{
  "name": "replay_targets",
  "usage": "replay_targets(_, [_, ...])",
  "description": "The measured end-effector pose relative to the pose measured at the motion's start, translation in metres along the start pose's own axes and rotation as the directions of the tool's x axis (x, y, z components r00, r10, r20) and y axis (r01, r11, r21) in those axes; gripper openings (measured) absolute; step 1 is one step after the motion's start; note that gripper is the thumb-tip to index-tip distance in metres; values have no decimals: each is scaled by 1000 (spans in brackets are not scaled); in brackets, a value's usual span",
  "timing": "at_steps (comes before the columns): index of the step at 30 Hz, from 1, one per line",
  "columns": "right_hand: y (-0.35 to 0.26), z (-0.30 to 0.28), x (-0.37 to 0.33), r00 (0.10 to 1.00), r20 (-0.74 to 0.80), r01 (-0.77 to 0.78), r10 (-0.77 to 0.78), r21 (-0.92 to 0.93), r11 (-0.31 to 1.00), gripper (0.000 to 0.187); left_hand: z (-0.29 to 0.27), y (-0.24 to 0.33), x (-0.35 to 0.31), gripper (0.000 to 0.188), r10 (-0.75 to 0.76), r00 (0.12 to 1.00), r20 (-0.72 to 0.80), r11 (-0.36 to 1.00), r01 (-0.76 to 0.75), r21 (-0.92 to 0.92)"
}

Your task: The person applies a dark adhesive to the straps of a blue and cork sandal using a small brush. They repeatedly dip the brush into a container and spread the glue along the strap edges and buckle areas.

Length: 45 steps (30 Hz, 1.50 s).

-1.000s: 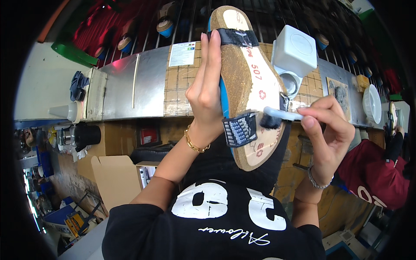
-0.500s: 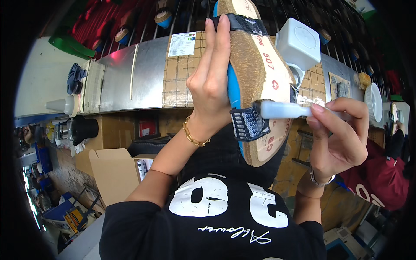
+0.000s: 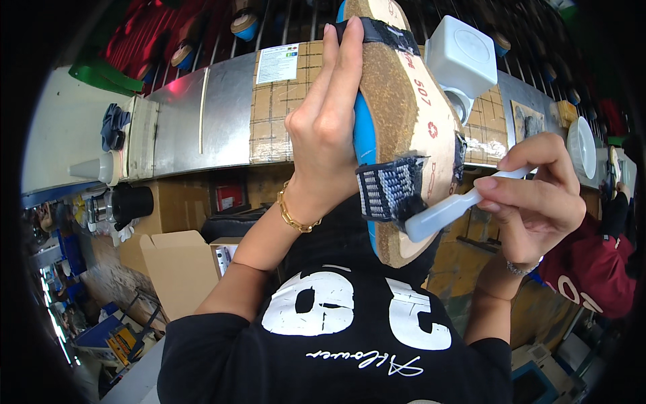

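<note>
My left hand (image 3: 323, 135) is wrapped round the left side of a half-made sandal (image 3: 390, 94) on a blue last (image 3: 364, 131), underside up. Two fingertips lie against the black strap end at its far part. Lower down, a black and white woven strap (image 3: 390, 188) folds over the sole's edge. Pinched between the fingers of my right hand (image 3: 538, 202) is a pale plastic-handled brush (image 3: 447, 212). Its head rests at the near end of the woven strap; the bristles are mostly hidden behind the handle.
Behind the sandal stands a white plastic container (image 3: 464, 57) on a cardboard sheet (image 3: 272, 128) over the metal bench (image 3: 178, 128). Rollers with several blue lasts (image 3: 245, 28) run along the back. At right are a white bowl (image 3: 581, 148) and a co-worker's maroon sleeve (image 3: 592, 269).
My right hand has drawn the brush down and tilted it, from the strap's upper edge to its near end. The left hand keeps its hold on the sandal.
</note>
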State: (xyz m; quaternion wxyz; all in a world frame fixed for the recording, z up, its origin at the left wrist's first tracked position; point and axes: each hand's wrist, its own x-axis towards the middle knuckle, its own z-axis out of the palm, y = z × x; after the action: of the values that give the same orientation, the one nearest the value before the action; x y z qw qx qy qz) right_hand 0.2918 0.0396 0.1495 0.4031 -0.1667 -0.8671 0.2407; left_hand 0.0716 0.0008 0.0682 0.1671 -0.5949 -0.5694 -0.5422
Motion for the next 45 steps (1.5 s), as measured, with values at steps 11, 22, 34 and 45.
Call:
replay_targets(11, [-26,29,-13,948,-314,-160,50,-336,928,36,-8,-8,-4,95,-162,974,158,982,176,-75])
replay_targets(22, [-27,37,-14,942,-327,-151,73,-219,964,40,-3,-14,-4,83,-189,975,120,980,194,-36])
replay_targets(34, [-20,40,-12,963,-234,-144,135,-21,989,37,0,-26,-15,74,-344,887,307,804,447,-392])
replay_targets(45, [-8,23,-22,994,-63,-87,92,81,993,24,6,-34,-29,72,-382,846,372,676,530,-513])
